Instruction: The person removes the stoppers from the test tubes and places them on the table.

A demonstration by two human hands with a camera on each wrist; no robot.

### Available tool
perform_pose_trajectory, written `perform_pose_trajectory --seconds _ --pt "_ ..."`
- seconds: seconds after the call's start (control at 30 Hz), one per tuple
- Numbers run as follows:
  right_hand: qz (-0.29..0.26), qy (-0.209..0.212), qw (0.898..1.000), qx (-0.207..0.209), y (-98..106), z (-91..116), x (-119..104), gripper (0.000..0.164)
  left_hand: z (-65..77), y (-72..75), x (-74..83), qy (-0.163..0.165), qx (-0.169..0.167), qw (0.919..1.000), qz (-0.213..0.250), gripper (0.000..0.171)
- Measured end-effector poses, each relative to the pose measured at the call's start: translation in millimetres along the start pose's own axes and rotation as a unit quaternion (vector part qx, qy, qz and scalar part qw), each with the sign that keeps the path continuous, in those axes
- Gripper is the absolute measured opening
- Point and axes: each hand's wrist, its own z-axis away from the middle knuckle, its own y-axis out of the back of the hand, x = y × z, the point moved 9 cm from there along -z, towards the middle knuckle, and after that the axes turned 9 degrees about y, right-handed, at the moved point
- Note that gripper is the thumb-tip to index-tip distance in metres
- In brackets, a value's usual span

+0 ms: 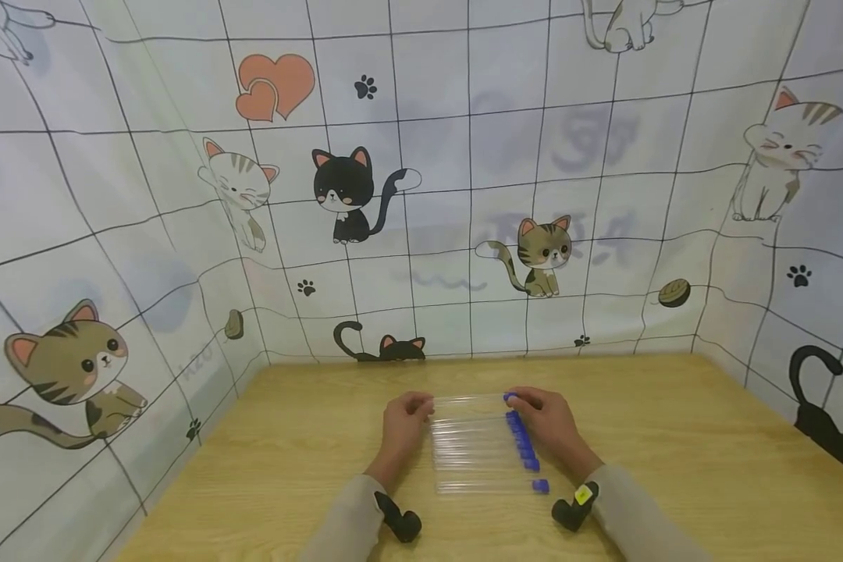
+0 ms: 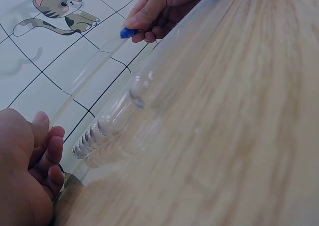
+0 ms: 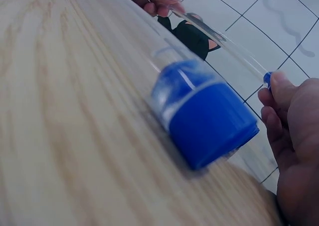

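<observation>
A clear test tube (image 1: pixel 469 400) with a blue cap (image 3: pixel 267 79) is stretched between both hands beyond a row of similar tubes. My left hand (image 1: pixel 405 431) pinches its plain end between thumb and fingers. At the capped end, my right hand (image 1: pixel 553 428) pinches the blue cap; the right wrist view shows the thumb laid over it. Several more clear tubes (image 1: pixel 472 445) lie side by side on the table, their blue caps (image 1: pixel 522 442) all to the right. Closer to me, one tube (image 1: pixel 485 487) lies a little apart from that row.
The tubes lie on a wood-grain table (image 1: pixel 295 437). A white cloth (image 1: pixel 435 187) with cat prints and grid lines hangs behind it and along both sides. In the right wrist view, a large blurred blue cap (image 3: pixel 214 124) is close to the camera.
</observation>
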Motion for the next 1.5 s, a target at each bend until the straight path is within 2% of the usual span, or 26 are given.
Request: perform_pose_trajectory --seconds 0.17,0.33,0.7,0.93,1.1,1.37,1.5 --pt "-0.017 -0.005 1.0 -0.021 -2.5 -0.1 1.2 0.029 -0.4 0.3 -1.8 0.006 0.003 1.0 0.005 0.017" --pt "-0.062 -0.037 0.997 -0.04 -6.0 1.0 6.9 0.034 -1.5 0.6 -2.9 0.006 0.007 0.9999 0.005 0.016" --pt "-0.097 -0.052 0.993 -0.037 -4.0 -0.1 5.2 0.035 -2.5 0.3 1.2 0.003 0.003 0.9999 0.01 0.016" --pt "-0.065 -0.046 0.997 -0.014 -0.7 0.5 2.4 0.031 -1.8 0.3 0.1 0.006 -0.006 0.9996 0.027 0.014" --pt "-0.055 -0.059 0.997 0.006 2.4 2.0 5.5 0.032 -0.4 -1.5 1.9 -0.003 -0.019 0.9992 0.036 0.014" --pt "-0.031 -0.059 0.998 0.019 5.9 2.9 5.1 0.033 -1.0 -4.3 1.9 -0.009 -0.028 0.9986 0.043 0.017" --pt "-0.026 -0.062 0.997 0.023 6.5 3.7 6.7 0.035 -1.9 -5.0 1.5 -0.011 -0.029 0.9986 0.043 0.014"
